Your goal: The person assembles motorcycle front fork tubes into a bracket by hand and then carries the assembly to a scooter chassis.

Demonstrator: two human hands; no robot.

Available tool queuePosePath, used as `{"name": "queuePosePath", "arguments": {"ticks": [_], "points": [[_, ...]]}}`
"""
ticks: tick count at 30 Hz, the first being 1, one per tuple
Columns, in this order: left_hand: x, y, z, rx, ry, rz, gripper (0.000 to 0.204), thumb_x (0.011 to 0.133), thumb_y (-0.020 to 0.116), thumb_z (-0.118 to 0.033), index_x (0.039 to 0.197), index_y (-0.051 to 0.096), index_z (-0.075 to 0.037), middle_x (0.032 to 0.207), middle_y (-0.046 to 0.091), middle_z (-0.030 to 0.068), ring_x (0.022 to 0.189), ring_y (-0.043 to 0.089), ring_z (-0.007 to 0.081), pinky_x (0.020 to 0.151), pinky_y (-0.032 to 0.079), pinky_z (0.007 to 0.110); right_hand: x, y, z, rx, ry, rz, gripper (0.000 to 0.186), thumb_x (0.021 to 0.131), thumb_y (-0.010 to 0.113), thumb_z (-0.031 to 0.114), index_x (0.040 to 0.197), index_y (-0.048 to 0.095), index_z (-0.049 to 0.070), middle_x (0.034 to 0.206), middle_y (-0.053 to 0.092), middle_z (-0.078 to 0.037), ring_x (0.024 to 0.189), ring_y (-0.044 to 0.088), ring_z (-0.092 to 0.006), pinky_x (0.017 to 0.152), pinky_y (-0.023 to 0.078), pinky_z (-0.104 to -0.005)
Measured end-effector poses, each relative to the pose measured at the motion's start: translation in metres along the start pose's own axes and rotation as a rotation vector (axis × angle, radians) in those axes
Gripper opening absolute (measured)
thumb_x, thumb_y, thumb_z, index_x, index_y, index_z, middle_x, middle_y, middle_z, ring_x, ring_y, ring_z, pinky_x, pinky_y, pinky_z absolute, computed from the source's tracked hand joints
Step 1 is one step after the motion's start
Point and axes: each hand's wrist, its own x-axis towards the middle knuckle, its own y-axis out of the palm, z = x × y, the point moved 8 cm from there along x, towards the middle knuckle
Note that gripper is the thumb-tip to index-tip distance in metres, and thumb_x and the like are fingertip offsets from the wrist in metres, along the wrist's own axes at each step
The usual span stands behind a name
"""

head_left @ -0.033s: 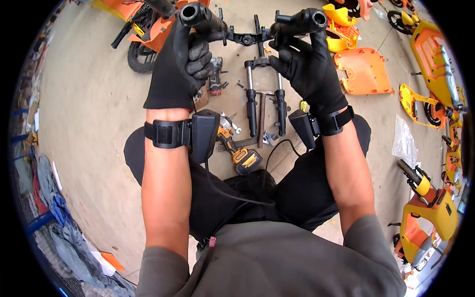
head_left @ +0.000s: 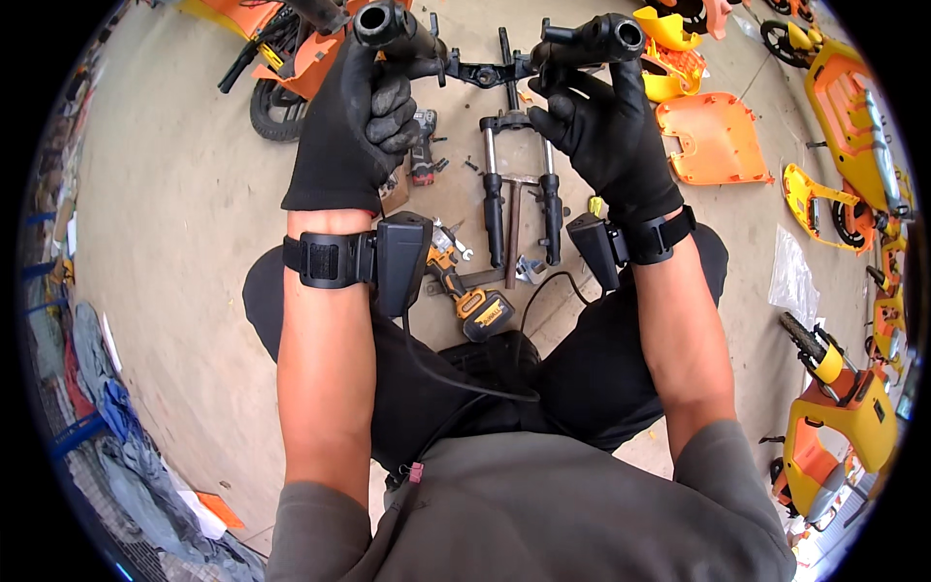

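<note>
Raised in front of me is a black scooter front fork (head_left: pixel 485 76), its two legs pointing toward me with round open ends and a crossbar joining them farther off. My left hand (head_left: pixel 339 145), in a black glove, is closed around the left leg with its fingers curled. Gloved the same way, my right hand (head_left: pixel 616 141) holds the right leg from below; part of its grip is hidden behind the leg. Beneath, on the floor, lies a second fork (head_left: pixel 493 213) with silver and black legs. A hammer (head_left: pixel 514 228) rests between those legs.
A yellow drill (head_left: pixel 465 291) and a wrench (head_left: pixel 461 250) lie near my knees. Another power tool (head_left: pixel 423 150) sits beyond my left wrist, near loose bolts. Orange panels (head_left: pixel 718 141) and yellow scooters (head_left: pixel 839 427) stand right; cloths (head_left: pixel 145 485) lie left. A cable (head_left: pixel 465 388) hangs between my wrist devices.
</note>
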Motion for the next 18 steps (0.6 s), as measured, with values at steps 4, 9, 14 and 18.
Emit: {"name": "queuePosePath", "arguments": {"ticks": [4,9,14,18], "points": [[0.0,0.002,0.001,-0.004,-0.02,-0.032,0.045,0.109,0.041,-0.04,0.112,0.066,-0.002,0.056,0.033,-0.007,0.041,0.026,0.0027,0.039,0.023,0.021,-0.003,0.002,0.002,0.041,-0.032,0.028,0.05,0.108,0.051,0.023,0.154,0.032,0.018,0.133,0.056,-0.013,0.106,0.063,-0.0161,0.094,0.059,-0.0362],[0.002,-0.001,0.003,-0.038,-0.009,-0.036,0.042,0.109,0.043,-0.037,0.11,0.067,-0.002,0.055,0.034,-0.0071,0.04,0.026,0.0029,0.039,0.024,0.021,0.003,-0.008,-0.016,0.467,0.231,0.027,0.047,0.109,0.048,0.029,0.153,0.037,0.017,0.133,0.057,-0.012,0.103,0.063,-0.0138,0.092,0.059,-0.0363],[-0.004,0.0,-0.001,-0.025,-0.048,-0.093,0.039,0.109,0.042,-0.034,0.112,0.067,-0.004,0.056,0.034,-0.0073,0.041,0.026,0.003,0.04,0.023,0.021,-0.002,0.004,-0.003,0.273,0.127,-0.046,0.058,0.107,0.046,0.049,0.144,0.048,0.006,0.129,0.061,-0.009,0.094,0.063,-0.0089,0.09,0.06,-0.0357],[-0.002,-0.004,-0.001,0.034,-0.022,-0.093,0.039,0.108,0.043,-0.035,0.115,0.065,-0.004,0.057,0.032,-0.0073,0.042,0.026,0.0035,0.039,0.024,0.022,0.003,-0.005,-0.015,0.404,0.256,-0.064,0.064,0.104,0.049,0.055,0.145,0.049,0.006,0.13,0.061,-0.008,0.097,0.064,-0.0094,0.091,0.06,-0.0353]]}}
